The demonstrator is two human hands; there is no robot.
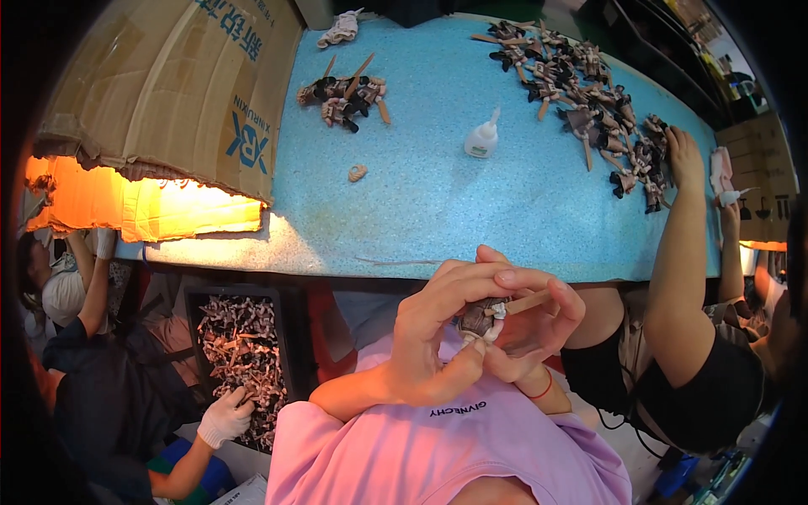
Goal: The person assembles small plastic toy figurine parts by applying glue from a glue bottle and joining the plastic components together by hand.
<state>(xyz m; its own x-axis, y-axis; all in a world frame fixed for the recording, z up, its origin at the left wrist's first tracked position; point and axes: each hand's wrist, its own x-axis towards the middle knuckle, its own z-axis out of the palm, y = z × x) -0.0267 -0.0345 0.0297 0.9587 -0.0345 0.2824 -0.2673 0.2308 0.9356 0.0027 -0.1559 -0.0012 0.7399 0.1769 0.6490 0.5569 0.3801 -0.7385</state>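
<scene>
On my feed, left hand [433, 332] and right hand [539, 332], half-curled, grip the figure [477, 321] at four o'clock, where overpressing might snap its stick [528, 303].

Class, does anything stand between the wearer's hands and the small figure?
Nothing visible does: the left hand and the right hand hold the small figure directly, in front of the pink shirt.

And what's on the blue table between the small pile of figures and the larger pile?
A white nozzle-tipped bottle, standing upright; the head view shows it.
</scene>
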